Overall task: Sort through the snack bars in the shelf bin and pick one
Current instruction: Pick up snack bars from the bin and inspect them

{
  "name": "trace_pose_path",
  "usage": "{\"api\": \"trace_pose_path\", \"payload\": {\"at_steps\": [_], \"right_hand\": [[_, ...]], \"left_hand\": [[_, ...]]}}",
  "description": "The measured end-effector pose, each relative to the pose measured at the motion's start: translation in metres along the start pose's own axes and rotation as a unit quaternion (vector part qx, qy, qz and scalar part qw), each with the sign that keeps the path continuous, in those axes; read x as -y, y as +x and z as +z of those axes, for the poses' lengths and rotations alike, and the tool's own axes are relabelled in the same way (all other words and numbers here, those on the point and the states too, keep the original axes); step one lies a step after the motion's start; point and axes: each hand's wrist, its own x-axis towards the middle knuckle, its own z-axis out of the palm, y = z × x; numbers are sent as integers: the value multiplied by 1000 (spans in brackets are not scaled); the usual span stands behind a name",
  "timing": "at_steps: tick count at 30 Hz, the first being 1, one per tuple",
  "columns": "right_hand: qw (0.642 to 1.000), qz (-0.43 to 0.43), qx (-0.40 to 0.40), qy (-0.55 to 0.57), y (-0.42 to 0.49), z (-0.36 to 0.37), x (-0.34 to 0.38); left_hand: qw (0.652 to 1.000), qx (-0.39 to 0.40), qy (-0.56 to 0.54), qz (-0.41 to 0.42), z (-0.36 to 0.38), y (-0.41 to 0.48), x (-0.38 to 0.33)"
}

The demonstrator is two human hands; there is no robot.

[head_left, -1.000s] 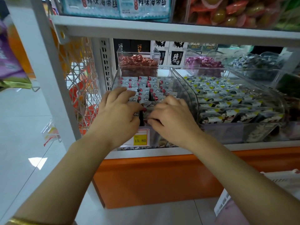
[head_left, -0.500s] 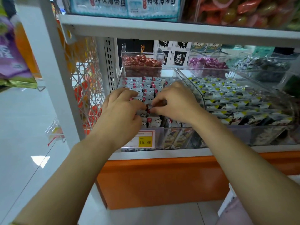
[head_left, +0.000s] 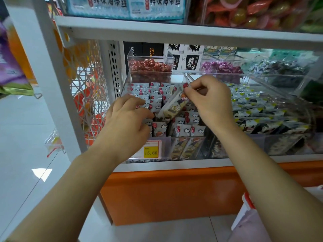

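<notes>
Head view: yellow price tag (head_left: 151, 151) on clear acrylic shelf bin (head_left: 167, 139). Left hand (head_left: 127, 117) rests loosely bent fingers on the packed rows. Right hand (head_left: 211, 100) pinches a pale wrapped snack bar (head_left: 173, 106) by its top end, tilted, lower end among the rows. Clear tub of red candies (head_left: 150, 67) sits behind.

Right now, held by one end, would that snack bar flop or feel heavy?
Probably stiff: the snack bar looks straight though the right hand pinches only its top end. Likely light, since that pinch alone holds it. Its glossy wrapper may be slippery.

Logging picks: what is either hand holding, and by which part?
The right hand pinches one snack bar by its top end; the left hand only rests on the other bars.
</notes>
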Motion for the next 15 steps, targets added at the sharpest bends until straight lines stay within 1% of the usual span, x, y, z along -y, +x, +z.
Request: {"api": "trace_pose_path", "payload": {"at_steps": [2, 5, 8, 12, 15], "right_hand": [[1000, 7, 5, 15, -3, -5, 0], [999, 9, 47, 24, -9, -7, 1], [998, 12, 53, 35, -12, -8, 1], [999, 15, 10, 27, -12, -11, -2], [999, 19, -26, 31, -13, -11, -2]], "left_hand": [[1000, 0, 10, 3, 2, -1, -2], [999, 18, 41, 5, 6, -2, -6], [997, 42, 66, 4, 8, -2, -7], [997, 43, 63, -3, 6, -1, -8], [997, 18, 69, 10, 5, 0, -10]]}}
